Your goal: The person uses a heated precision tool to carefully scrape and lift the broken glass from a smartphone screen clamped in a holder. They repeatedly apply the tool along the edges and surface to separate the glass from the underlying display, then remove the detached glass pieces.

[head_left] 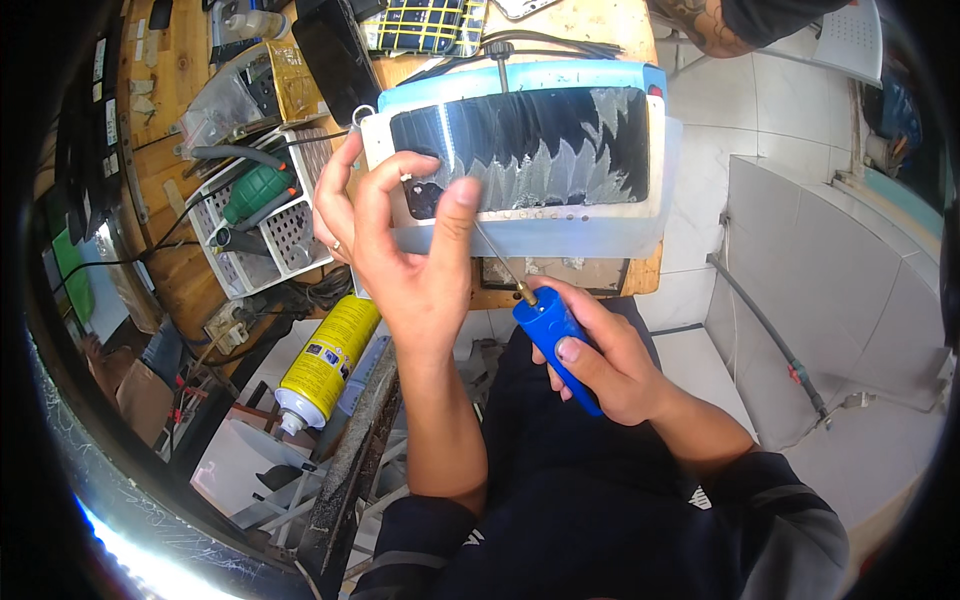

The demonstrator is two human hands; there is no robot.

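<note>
A black glass panel (520,130), streaked with jagged grey residue, lies in a white frame on a light blue base (420,98). My left hand (400,235) is at the panel's left end, fingers curved and apart, with thumb and index fingertip over the glass. Whether they press on it I cannot tell. A ring shows on one finger. My right hand (600,360) wraps round the blue handle of a tool (560,345) just below the panel. Its brass collar and thin metal rod point up and left toward the panel's lower edge, close to my left thumb.
Left of the panel stands a white basket (285,205) with a green tool (258,192) in it. A yellow spray can (330,355) lies tilted below the basket. Cables cross the wooden bench (150,190). Another person's forearm (705,25) shows at top right. A grey pipe (770,335) runs along the right.
</note>
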